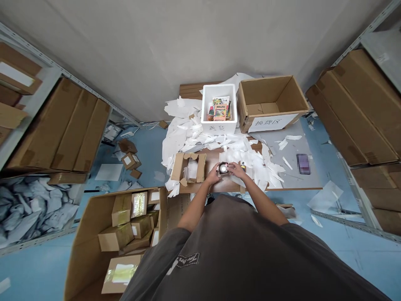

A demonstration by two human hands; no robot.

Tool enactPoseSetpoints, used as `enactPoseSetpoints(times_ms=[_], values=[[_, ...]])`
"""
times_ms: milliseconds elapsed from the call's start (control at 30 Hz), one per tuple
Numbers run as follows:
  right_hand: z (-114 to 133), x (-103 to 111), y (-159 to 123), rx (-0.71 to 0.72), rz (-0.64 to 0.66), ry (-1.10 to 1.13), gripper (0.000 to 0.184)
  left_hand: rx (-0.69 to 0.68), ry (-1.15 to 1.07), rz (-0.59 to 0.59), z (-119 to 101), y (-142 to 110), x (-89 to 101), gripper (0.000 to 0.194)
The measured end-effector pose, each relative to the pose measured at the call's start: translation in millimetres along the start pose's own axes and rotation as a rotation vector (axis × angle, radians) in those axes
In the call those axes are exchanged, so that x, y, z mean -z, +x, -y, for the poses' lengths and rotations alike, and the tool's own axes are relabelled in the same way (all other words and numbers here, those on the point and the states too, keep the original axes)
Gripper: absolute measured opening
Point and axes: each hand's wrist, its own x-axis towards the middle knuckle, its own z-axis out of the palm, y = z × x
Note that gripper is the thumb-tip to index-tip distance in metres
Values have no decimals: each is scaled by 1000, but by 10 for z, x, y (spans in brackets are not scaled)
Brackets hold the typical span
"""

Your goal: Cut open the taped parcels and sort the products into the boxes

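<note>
Over the table's front edge, both hands meet at a small round object (223,168) with a dark rim and a shiny, silvery middle; its exact kind is too small to make out. My left hand (213,175) has its fingers curled round the left side. From the right, my right hand (237,170) closes on the other side with its fingertips. A small yellow and dark item (243,167) lies just beyond the right hand. Left of my hands is an opened, torn cardboard box (202,167) with clear and white wrapping inside.
Torn white paper (175,138) covers much of the table. Behind stand a white foam box (218,128) holding booklets and a large open carton (272,85). A blurred purple phone-like item (303,164) lies at right. A big carton (82,238) of parcels stands lower left; loaded shelves flank both sides.
</note>
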Motion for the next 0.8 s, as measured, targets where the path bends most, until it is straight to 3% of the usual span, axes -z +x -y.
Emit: enactPoseSetpoints(times_ms=[133,267,367,467,567,667,800], values=[[-89,188,-54,-114,-40,150,35,48,11,-1,3,13,22,92],[-287,107,-132,-258,-223,114,39,52,30,18,-40,38,75,87],[-285,-16,-117,-127,-288,103,56,38,66,31,-81,64,105,83],[-131,-46,-30,127,-207,30,81,32,85,29,-103,95,88,80],[86,14,111,151,-72,-114,95,37,70,31,-98,124,35,79],[320,117,316,117,-79,-125,93,43,48,28,-65,139,-16,79],[547,208,619,48,-157,-27,71,25,29,9,19,131,-59,79]])
